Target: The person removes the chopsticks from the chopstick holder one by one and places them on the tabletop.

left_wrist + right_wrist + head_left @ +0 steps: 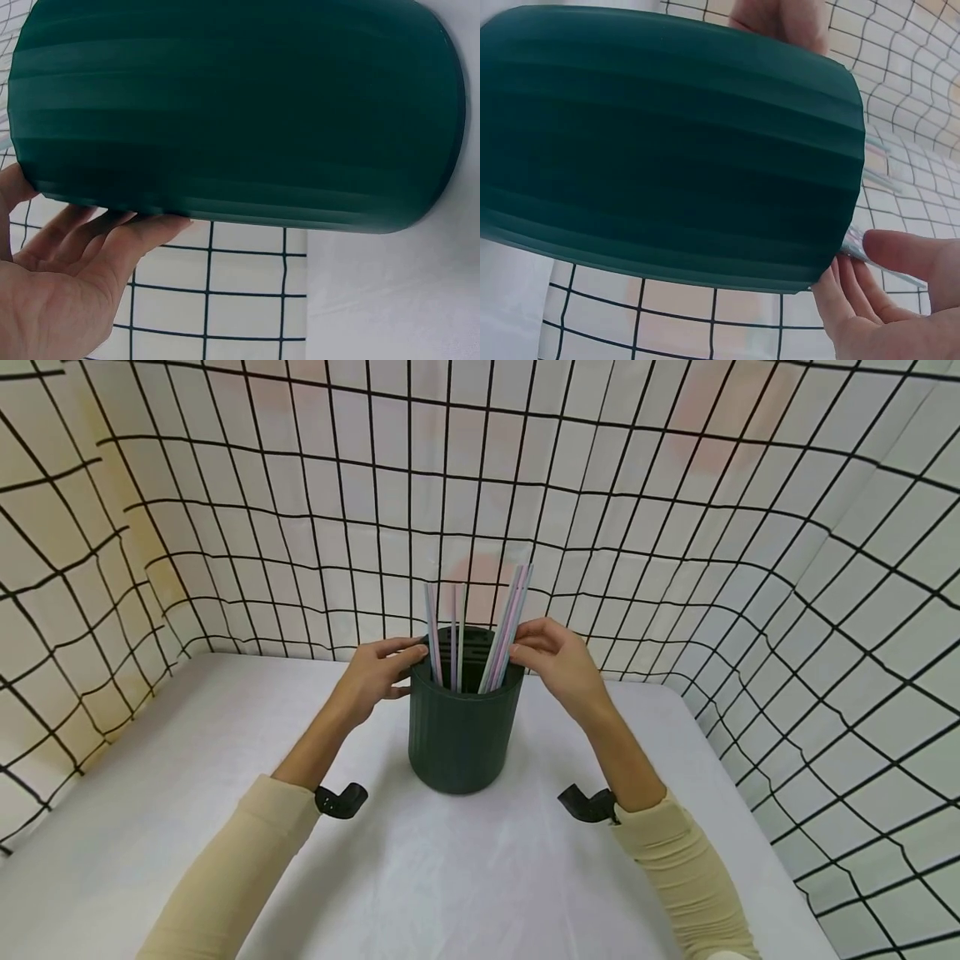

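A dark green ribbed container [463, 739] stands upright on the white surface. My left hand [377, 675] holds it at the left rim, thumb at the edge and fingers along the outer wall, as the left wrist view also shows. At the right rim, my right hand [561, 664] pinches a bundle of pale pastel straws [506, 631] between thumb and fingers; their lower ends are inside the container. Several other thin straws [453, 639] lean inside toward the left. In the right wrist view, the right thumb [900, 251] lies against the straws near the rim.
Black wire grid panels [360, 510] enclose the back and both sides, with pale sheeting behind them. White cloth [465, 877] covers the surface. A black wrist camera mount [341, 800] sits on the left wrist, another mount [587, 803] on the right.
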`<state>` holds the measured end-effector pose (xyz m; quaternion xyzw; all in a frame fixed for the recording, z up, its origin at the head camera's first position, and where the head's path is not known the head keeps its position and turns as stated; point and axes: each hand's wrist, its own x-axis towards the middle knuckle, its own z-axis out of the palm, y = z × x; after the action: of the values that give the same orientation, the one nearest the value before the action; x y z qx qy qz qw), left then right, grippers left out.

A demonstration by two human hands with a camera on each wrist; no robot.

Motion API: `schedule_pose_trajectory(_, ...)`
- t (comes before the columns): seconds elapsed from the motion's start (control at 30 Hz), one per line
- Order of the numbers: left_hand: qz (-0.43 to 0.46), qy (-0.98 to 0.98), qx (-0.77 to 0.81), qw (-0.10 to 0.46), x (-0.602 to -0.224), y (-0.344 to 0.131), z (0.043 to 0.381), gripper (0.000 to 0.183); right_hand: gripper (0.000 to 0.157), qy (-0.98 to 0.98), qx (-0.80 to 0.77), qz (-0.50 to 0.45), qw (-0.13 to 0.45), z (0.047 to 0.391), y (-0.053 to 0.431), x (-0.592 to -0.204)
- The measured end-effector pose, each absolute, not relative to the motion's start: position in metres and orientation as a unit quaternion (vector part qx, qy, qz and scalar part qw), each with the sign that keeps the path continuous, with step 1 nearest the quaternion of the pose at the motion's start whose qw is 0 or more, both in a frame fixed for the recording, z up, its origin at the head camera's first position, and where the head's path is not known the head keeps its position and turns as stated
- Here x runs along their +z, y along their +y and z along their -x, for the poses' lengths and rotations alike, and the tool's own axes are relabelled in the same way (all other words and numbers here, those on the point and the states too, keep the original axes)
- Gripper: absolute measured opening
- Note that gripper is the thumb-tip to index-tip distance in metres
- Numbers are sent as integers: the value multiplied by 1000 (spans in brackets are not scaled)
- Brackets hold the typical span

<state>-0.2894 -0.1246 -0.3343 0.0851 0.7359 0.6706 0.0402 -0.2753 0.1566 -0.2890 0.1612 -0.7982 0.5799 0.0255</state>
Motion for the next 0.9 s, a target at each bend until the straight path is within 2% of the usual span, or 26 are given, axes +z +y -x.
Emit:
schedule_pose_trajectory(0.57,-90,738,667,46,-334,-123,289,52,24,-791,592,-135,72,279,151,-293)
schedule_pose_trajectory(0.9,-91,737,668,48,-335,-124,290,52,19,-765,614,-143,131,276,147,-269)
